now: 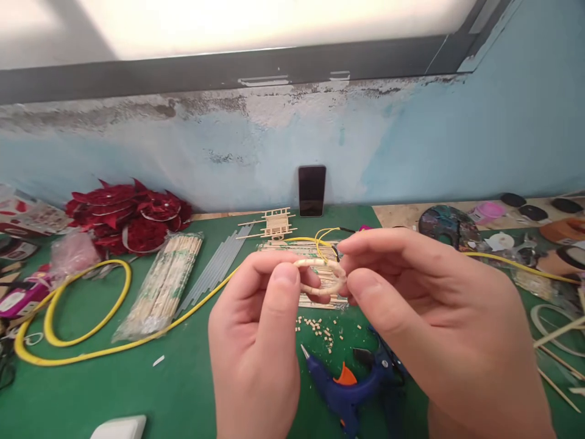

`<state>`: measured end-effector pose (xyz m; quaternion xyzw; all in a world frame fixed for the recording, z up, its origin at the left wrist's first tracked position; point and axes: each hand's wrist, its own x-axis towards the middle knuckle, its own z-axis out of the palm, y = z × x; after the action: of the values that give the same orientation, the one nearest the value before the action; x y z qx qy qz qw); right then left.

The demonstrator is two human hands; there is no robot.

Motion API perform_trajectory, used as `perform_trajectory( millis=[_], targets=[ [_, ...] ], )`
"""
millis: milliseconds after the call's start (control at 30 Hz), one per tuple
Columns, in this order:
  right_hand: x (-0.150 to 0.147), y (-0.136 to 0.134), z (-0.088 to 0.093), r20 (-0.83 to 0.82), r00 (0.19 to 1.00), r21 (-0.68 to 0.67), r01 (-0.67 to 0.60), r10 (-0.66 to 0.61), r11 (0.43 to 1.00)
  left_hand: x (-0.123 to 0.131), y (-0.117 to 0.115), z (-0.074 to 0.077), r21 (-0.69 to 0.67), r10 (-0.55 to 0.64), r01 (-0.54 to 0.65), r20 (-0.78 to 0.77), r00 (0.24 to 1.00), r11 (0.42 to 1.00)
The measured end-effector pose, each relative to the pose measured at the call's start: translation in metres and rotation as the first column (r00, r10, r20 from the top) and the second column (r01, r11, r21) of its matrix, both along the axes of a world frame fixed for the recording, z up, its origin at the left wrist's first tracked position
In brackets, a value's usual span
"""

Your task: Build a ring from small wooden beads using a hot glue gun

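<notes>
Head view: left hand (253,341) and right hand (439,323) pinching a beaded ring (311,263)

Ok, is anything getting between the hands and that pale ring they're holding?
Nothing visible does. The left hand and right hand both have their fingers directly on the pale ring. A thin yellow wire rises from behind the ring, but it isn't between the ring and either hand.

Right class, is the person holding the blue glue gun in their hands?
No, the blue hot glue gun lies on the green cutting mat.
</notes>
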<state>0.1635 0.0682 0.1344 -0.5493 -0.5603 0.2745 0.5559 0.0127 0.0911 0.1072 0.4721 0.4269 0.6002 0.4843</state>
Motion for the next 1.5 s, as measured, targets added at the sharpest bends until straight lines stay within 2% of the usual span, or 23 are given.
perform_trajectory(
  millis=[200, 400, 567, 900, 1067, 1267, 1500],
  targets=[
    [0.001, 0.002, 0.002, 0.008, 0.995, 0.060, -0.102, 0.101, 0.993, 0.001, -0.006, 0.010, 0.031, 0.013, -0.011, -0.056, 0.998, 0.999],
    [0.004, 0.004, 0.001, -0.017, 0.998, 0.047, -0.065, 0.066, 0.997, 0.002, -0.005, 0.009, 0.072, -0.012, 0.021, -0.123, 0.992, 0.997],
    [0.008, 0.005, 0.000, -0.040, 0.995, 0.020, -0.090, 0.090, 0.996, 0.002, -0.003, 0.010, 0.094, -0.049, 0.066, -0.172, 0.984, 0.993],
    [0.006, 0.006, 0.003, -0.042, 0.992, 0.014, -0.118, 0.119, 0.993, 0.002, -0.004, 0.014, 0.141, -0.007, 0.039, -0.227, 0.974, 0.989],
    [0.006, 0.004, 0.002, -0.034, 0.993, 0.004, -0.114, 0.114, 0.993, 0.003, -0.005, 0.013, 0.142, 0.004, 0.031, -0.243, 0.970, 0.989],
    [0.005, 0.005, 0.003, -0.022, 0.993, -0.014, -0.120, 0.120, 0.993, 0.004, -0.009, 0.021, 0.080, 0.040, -0.018, -0.281, 0.959, 0.997],
    [0.005, 0.005, 0.002, -0.019, 0.992, -0.001, -0.121, 0.121, 0.993, 0.004, -0.010, 0.023, 0.072, 0.030, -0.010, -0.291, 0.956, 0.997]
  ],
)
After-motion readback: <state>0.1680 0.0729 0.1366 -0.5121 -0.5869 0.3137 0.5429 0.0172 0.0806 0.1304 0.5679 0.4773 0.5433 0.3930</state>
